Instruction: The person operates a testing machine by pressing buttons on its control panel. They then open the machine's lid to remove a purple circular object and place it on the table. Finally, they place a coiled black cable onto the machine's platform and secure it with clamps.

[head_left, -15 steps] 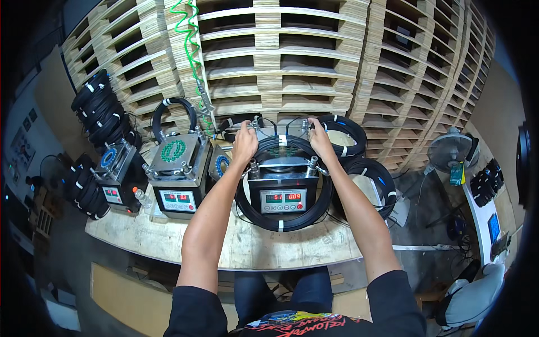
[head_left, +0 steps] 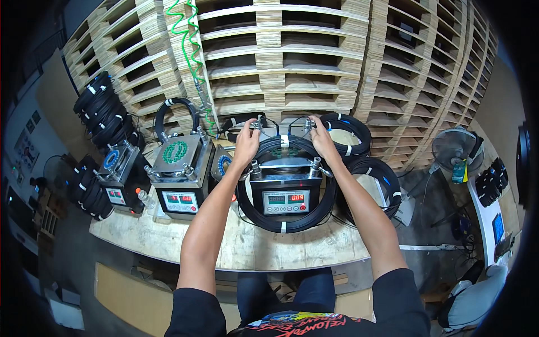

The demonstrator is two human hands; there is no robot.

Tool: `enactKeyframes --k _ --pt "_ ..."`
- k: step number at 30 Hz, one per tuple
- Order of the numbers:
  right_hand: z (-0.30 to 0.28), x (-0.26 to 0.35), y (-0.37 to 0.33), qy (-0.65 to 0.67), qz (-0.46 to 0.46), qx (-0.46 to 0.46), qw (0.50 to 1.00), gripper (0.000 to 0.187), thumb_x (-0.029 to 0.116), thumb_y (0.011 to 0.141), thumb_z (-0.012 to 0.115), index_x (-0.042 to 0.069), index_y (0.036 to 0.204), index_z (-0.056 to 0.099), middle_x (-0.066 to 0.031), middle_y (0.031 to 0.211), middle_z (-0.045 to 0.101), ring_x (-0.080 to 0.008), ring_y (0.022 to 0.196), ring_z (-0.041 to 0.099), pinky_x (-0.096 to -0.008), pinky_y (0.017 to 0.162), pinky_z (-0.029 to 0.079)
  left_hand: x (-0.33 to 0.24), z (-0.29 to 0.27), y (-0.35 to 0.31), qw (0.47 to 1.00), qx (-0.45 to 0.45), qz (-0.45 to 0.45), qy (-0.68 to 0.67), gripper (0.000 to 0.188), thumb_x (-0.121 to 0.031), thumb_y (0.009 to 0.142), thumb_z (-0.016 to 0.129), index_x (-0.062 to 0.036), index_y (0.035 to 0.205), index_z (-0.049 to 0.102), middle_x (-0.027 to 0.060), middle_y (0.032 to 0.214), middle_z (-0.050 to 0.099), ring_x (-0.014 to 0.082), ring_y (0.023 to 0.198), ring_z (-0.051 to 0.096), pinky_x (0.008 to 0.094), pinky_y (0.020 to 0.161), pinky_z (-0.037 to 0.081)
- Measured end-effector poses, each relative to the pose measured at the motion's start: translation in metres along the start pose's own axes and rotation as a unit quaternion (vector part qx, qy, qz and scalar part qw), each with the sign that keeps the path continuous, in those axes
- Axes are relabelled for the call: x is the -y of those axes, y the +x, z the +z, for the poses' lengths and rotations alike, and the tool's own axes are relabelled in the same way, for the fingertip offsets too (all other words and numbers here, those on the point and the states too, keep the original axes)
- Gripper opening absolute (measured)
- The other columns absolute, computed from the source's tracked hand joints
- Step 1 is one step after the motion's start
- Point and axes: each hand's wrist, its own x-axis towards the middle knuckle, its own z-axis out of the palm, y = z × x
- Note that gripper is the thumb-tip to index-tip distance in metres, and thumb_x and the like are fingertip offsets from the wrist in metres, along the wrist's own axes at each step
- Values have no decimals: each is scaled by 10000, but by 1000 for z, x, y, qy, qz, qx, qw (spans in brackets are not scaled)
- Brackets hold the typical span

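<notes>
A coil of black tubing (head_left: pixel 283 226) with white tape bands hangs around a box-shaped machine (head_left: pixel 314 194) with a lit red display, directly before me. Both arms reach over the machine toward its far side. My left hand (head_left: pixel 247 144) is closed around a small metal fitting (head_left: pixel 256 124) at the far left corner. My right hand (head_left: pixel 323 140) has its fingers closed on a matching metal fitting (head_left: pixel 309 123) at the far right. Thin black leads run between these fittings behind the coil. Metal posts (head_left: pixel 315 163) stand at the machine's near corners. The fingertips are partly hidden.
Two similar machines (head_left: pixel 178 178) stand to the left, with a small bottle (head_left: pixel 146 197) between them. More black coils (head_left: pixel 377 182) lie at the right, others are stacked (head_left: pixel 101 112) at far left. Wooden pallets (head_left: pixel 269 76) rise behind the table (head_left: pixel 236 253). A fan (head_left: pixel 456 151) stands right.
Both hands stay at the far fittings, with only slight finger shifts. The left digits on the middle machine's display have gone dim. The whole view has shifted slightly.
</notes>
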Motion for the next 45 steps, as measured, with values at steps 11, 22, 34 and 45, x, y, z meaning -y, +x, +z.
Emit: enactKeyframes --k 11,22,34,45 --pt "-7 20 -6 124 76 70 987 428 157 1036 469 126 1459 415 -265 1188 592 -340 1039 613 -385 998 445 25 -2 1 999 -32 40 11 413 -247 1048 453 -105 1436 469 148 1066 591 235 930 586 360 869 476" --pt "-5 2 -5 10 -67 19 998 411 165 1051 446 132 1461 432 -241 1191 562 -358 1105 538 -401 971 428 18 -2 -2 999 -5 27 -30 449 -306 1078 416 -141 1495 407 109 1072 527 182 925 556 315 832 515" --pt "-13 10 -12 207 54 39 976 415 327 1085 426 184 1474 432 -58 1057 535 -115 826 562 -278 757 504 5 -7 -9 984 17 -56 -168 535 -340 1076 436 -234 1575 274 141 1279 505 135 891 590 287 818 493" --pt "-11 11 -12 170 33 -5 985 507 446 1087 388 126 1478 441 -51 1024 528 -111 898 537 -268 728 500 18 -3 -5 998 -60 -12 -24 472 -408 1077 435 -71 1393 530 87 1022 635 175 964 586 316 891 454"
